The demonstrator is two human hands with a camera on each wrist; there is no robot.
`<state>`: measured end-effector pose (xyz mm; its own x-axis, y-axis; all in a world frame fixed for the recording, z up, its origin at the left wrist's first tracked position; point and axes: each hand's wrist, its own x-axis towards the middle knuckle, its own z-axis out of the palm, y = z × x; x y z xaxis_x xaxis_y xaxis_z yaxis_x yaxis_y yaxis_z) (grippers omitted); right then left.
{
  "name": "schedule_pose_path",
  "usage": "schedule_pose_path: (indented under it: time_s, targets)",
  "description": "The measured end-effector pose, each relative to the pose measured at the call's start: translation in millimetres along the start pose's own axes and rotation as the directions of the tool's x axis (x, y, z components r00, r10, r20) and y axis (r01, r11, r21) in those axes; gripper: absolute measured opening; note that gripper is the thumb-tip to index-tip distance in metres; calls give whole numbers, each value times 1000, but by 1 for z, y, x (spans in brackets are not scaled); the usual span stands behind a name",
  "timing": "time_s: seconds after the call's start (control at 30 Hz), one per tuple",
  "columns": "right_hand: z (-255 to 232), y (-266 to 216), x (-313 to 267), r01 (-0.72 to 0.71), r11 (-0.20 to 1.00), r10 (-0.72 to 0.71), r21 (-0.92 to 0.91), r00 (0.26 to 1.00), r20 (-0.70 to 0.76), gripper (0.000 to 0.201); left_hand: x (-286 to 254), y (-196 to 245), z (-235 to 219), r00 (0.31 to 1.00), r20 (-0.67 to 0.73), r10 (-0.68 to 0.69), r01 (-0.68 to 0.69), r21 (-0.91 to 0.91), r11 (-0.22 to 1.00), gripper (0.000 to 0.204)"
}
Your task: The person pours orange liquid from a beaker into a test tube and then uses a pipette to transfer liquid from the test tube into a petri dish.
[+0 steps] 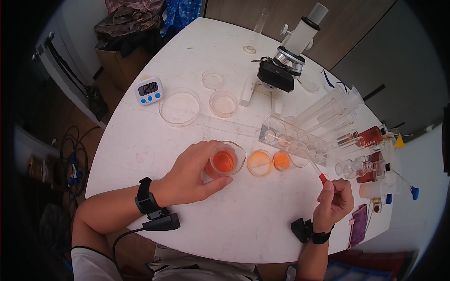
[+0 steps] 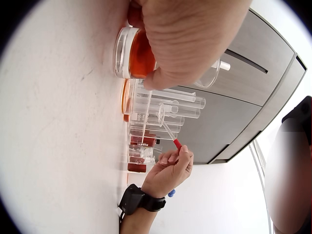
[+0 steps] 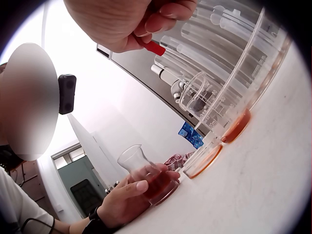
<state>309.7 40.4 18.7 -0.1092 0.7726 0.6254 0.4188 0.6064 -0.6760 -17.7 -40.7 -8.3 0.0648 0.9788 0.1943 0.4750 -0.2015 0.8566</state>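
Note:
My left hand point(image 1: 194, 171) grips a flared glass flask point(image 3: 130, 158) with red-orange liquid in its lower part. Thumb and fingers wrap its sides; its base is at the tabletop point(image 1: 206, 225). My right hand point(image 1: 335, 203) pinches the red rubber bulb point(image 1: 323, 178) of a glass dropper point(image 2: 168, 130). The dropper slants down to the mouth of a small graduated beaker point(image 3: 207, 100), beside the clear test tube rack point(image 1: 293, 144). Between the hands lie a petri dish point(image 1: 260, 163) with pale orange content and a smaller bright orange round piece point(image 1: 281, 161).
A microscope point(image 1: 286, 61) stands at the back, with a glass cylinder point(image 1: 257, 33) to its left. Empty petri dishes point(image 1: 179, 107) and a timer point(image 1: 149, 90) reading 12:08 sit at the left. Brown bottles point(image 1: 372, 136) and a purple cloth point(image 1: 358, 226) line the right edge.

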Motion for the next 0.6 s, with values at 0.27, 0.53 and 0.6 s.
schedule_pose_path:
  time_s: [0.27, 0.53, 0.6]
  targets:
    - [0, 0, -1, -3, 1000, 3, 20, 1000, 1, 23, 0, -1, 0, 1000, 5, -14, 14, -3, 1000, 51]
    - [0, 1, 1, -42, 997, 42, 61, 999, 13, 17, 4, 1, 5, 1000, -5, 14, -14, 66, 998, 48]
    - [1, 2, 0, -27, 998, 26, 61, 1000, 8, 17, 4, 2, 8, 1000, -13, 18, -17, 59, 998, 47]
